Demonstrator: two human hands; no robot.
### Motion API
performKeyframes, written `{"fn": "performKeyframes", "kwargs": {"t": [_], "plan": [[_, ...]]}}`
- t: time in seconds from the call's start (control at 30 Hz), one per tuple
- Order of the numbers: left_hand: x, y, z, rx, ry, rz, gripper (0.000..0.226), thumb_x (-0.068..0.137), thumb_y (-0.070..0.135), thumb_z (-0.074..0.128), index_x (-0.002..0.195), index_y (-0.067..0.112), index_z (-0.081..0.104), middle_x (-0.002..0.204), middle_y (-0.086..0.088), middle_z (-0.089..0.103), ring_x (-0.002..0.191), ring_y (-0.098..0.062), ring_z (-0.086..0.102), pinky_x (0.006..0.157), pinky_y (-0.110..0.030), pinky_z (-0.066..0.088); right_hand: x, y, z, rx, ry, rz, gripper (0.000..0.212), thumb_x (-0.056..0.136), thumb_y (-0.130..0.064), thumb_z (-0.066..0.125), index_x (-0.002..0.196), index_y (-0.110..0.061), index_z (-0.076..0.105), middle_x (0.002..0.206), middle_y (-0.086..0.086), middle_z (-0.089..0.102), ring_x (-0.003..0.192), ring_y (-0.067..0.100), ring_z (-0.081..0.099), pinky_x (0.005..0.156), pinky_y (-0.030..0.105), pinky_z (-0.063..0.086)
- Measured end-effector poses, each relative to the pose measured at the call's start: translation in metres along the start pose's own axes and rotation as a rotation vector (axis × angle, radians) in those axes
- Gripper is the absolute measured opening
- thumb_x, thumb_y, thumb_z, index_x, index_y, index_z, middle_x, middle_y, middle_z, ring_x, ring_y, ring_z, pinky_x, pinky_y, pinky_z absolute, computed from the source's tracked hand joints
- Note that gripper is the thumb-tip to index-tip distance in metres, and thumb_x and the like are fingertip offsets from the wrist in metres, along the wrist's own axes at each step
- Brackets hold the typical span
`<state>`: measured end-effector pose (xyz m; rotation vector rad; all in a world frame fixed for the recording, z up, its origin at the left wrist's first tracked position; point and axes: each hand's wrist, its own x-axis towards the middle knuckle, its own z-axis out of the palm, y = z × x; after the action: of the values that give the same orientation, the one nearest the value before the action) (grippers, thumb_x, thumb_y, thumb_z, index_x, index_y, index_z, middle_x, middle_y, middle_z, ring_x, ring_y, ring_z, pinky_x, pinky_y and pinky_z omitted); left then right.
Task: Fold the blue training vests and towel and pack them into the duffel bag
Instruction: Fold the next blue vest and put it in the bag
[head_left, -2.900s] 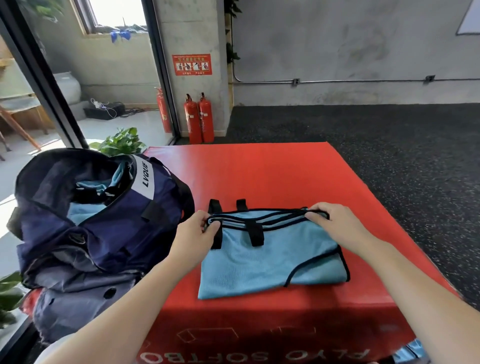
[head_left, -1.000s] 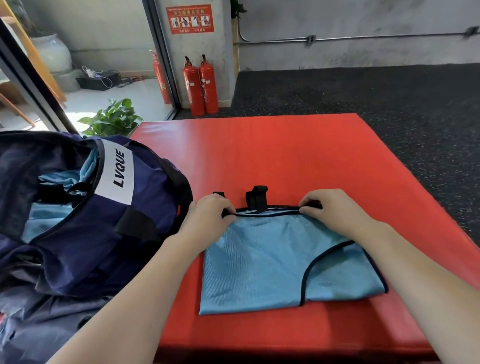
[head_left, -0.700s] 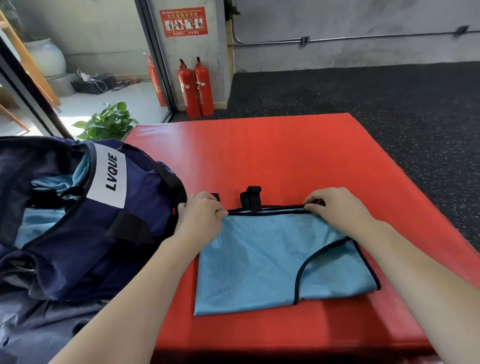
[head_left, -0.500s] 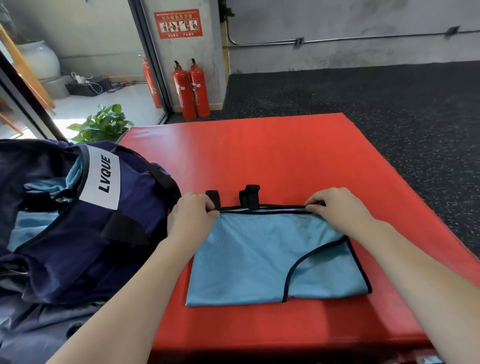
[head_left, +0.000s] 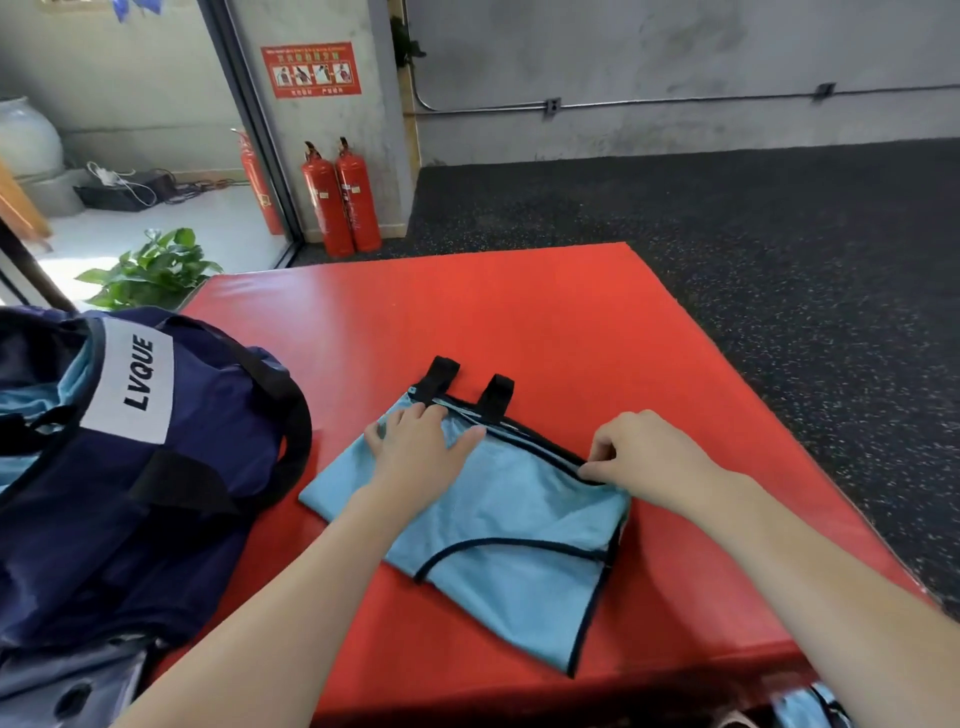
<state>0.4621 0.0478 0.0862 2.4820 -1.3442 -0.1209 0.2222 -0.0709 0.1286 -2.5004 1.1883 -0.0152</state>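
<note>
Near edge: bottom right corner shows a scrap of light blue fabric (head_left: 802, 712) with dark trim, cut off by the frame, can't tell what it is. Both forearms come in from the bottom.

Folded blue vest (head_left: 488, 525) with black trim lies flat on the red mat (head_left: 545, 322), skewed so its near corner points right. Two black strap loops (head_left: 470, 387) stick out past its far edge.

Left hand (head_left: 415, 452): palm down on the far left part of the vest, fingers fairly straight and spread, pressing flat, not gripping. Right hand (head_left: 639, 457): fingers curled, thumb and fingertips pinching the black-trimmed far edge of the vest near its right end.

Left of the vest: navy duffel bag (head_left: 130, 493), partly on the mat, cut off by the left and bottom frame edges. White label (head_left: 132, 379) reads "LVQUE" in black, running sideways. Bag mouth is open; light blue fabric (head_left: 31, 405) sits inside, mostly hidden, can't tell which item. Black carry strap (head_left: 280, 415) loops around the right side, just beside the vest's left corner.

Far: two red fire extinguishers (head_left: 340, 197) against a concrete pillar, a third (head_left: 257, 182) behind the glass partition. Red sign (head_left: 310, 70) above with pictograms; text too small to read. Potted plant (head_left: 150, 267) far left. Dark speckled floor (head_left: 779, 234) on the right.
</note>
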Motion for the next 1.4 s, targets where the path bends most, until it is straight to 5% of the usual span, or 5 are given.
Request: {"fn": "performKeyframes", "kwargs": {"t": [0.4,0.57,0.83,1.03,1.4], "plan": [[0.006,0.08,0.024,0.062,-0.209,0.213,0.058,0.1,0.062,0.036,0.152,0.036,0.033,0.16,-0.01,0.024,0.149,-0.031,0.016,0.116,-0.057,0.01,-0.047,-0.006,-0.002,0.031,-0.197,-0.102,0.035,0.07,-0.046,0.08,0.066,-0.013,0.07,0.055,0.001,0.063,0.047,0.009,0.048,0.049,0.031,0.041],[-0.023,0.058,0.01,0.04,-0.171,0.252,0.052,0.103,0.053,0.038,0.153,0.039,0.032,0.163,-0.008,0.024,0.149,-0.027,0.019,0.119,-0.051,0.009,-0.064,-0.01,-0.005,-0.076,-0.085,-0.12,0.038,0.086,-0.05,0.067,0.071,-0.016,0.066,0.064,-0.004,0.06,0.06,0.012,0.052,0.053,0.032,0.039],[-0.114,-0.012,-0.019,-0.185,-0.072,0.388,0.04,0.089,0.057,0.051,0.117,0.035,0.07,0.113,0.016,0.059,0.115,-0.012,0.053,0.1,-0.038,0.044,-0.09,-0.007,0.01,0.071,0.051,-0.447,0.016,0.086,-0.048,0.065,0.086,-0.031,0.066,0.09,-0.017,0.062,0.09,0.001,0.053,0.085,0.03,0.048],[-0.156,-0.028,-0.018,-0.107,-0.153,0.474,0.046,0.088,0.065,0.049,0.114,0.035,0.07,0.112,0.018,0.061,0.108,-0.007,0.055,0.096,-0.032,0.047,-0.104,-0.001,0.036,-0.142,-0.025,-0.528,0.044,0.078,-0.055,0.056,0.113,-0.031,0.069,0.114,-0.017,0.063,0.109,0.008,0.052,0.094,0.027,0.044],[-0.161,-0.013,-0.031,-0.055,-0.106,0.381,0.053,0.09,0.068,0.053,0.118,0.026,0.069,0.11,0.009,0.065,0.106,-0.014,0.055,0.094,-0.022,0.041,-0.104,-0.023,0.048,-0.261,0.187,-0.565,0.016,0.078,-0.033,0.048,0.082,-0.025,0.061,0.078,-0.015,0.057,0.077,0.011,0.056,0.076,0.028,0.042]]}}
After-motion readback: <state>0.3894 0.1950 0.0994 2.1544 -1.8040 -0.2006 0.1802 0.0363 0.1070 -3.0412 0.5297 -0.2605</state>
